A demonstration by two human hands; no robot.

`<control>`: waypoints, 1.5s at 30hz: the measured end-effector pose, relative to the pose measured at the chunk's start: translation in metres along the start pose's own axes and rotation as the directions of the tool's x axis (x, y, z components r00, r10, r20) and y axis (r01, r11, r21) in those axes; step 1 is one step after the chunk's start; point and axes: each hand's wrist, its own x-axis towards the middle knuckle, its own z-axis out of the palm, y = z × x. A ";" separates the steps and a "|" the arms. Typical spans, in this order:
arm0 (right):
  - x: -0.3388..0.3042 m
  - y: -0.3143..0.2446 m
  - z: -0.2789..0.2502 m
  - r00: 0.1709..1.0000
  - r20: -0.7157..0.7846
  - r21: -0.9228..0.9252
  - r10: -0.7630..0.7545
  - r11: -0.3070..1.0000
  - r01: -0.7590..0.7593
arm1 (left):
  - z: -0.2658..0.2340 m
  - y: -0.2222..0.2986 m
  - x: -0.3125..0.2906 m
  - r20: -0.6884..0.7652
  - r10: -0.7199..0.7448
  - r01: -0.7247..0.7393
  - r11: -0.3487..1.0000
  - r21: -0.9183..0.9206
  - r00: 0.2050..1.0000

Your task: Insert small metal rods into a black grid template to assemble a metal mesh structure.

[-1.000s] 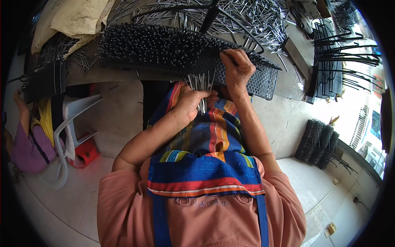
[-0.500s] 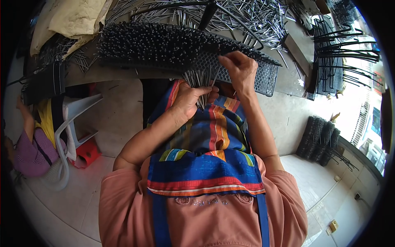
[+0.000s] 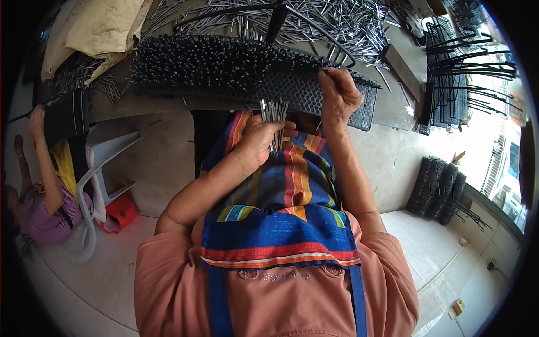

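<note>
My left hand (image 3: 259, 137) is wrapped round a bundle of thin metal rods (image 3: 274, 111) held upright over my lap, just below the table edge. My right hand (image 3: 341, 98) is over the right part of a long black perforated plate (image 3: 303, 92). Its thumb and fingertips are pinched together; whatever may be between them is too small to make out. Dark rods (image 3: 196, 60) stand densely in the holes over the plate's left part and along its far edge. The holes nearer my right hand are bare.
Loose metal rods (image 3: 331, 25) lie piled across the table behind the plate, under a black metal frame (image 3: 276, 25). Tan sheeting (image 3: 104, 28) is at far left. Racks of black hooked rods (image 3: 449, 84) stand at right. A co-worker (image 3: 48, 208) sits at left beside a chair (image 3: 90, 180).
My right hand has moved rightward along the plate, away from the bundle. My left hand keeps its grip, with the bundle slightly shifted. The co-worker at left has raised an arm toward the table.
</note>
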 end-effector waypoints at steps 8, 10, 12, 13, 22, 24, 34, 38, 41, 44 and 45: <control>-0.002 0.010 0.010 0.980 0.135 -0.305 -0.146 0.935 0.181 | 0.003 -0.001 -0.005 0.021 0.095 -0.095 0.995 -0.007 0.995; -0.001 0.004 0.013 0.964 0.194 -0.508 -0.181 0.822 0.257 | 0.002 -0.001 -0.004 0.028 0.091 -0.091 0.996 -0.005 0.995; 0.000 0.001 0.017 0.963 0.174 -0.487 -0.206 0.832 0.266 | 0.005 0.002 -0.005 0.018 0.150 -0.150 0.989 0.008 0.988; 0.001 0.001 0.017 0.961 0.153 -0.465 -0.230 0.841 0.275 | 0.005 0.003 -0.004 0.019 0.149 -0.150 0.989 0.008 0.989; -0.009 -0.017 -0.004 0.825 0.351 -0.538 0.444 0.816 -0.210 | 0.007 0.009 -0.002 0.089 0.124 -0.117 0.990 -0.075 0.988; -0.016 -0.018 -0.011 0.759 0.370 -0.459 0.535 0.816 -0.351 | 0.009 0.006 0.000 0.135 0.156 -0.160 0.987 0.017 0.979; -0.018 -0.024 -0.013 0.681 0.311 -0.118 0.663 0.738 -0.664 | 0.025 0.001 -0.008 0.133 0.225 -0.217 0.974 -0.072 0.965; -0.019 -0.016 -0.016 0.512 0.386 0.315 0.767 0.412 -0.855 | 0.026 0.014 -0.010 0.162 0.187 -0.196 0.980 0.044 0.969; -0.026 -0.010 -0.028 0.458 0.503 0.142 0.732 0.453 -0.880 | 0.021 0.013 -0.009 0.173 0.137 -0.159 0.981 0.115 0.975; -0.024 -0.013 -0.031 0.544 0.411 0.098 0.732 0.557 -0.825 | 0.017 0.005 -0.008 0.169 0.210 -0.231 0.966 0.115 0.963; -0.022 -0.016 -0.032 0.603 0.323 0.084 0.729 0.613 -0.786 | 0.012 0.004 -0.008 0.117 0.137 -0.152 0.980 0.132 0.984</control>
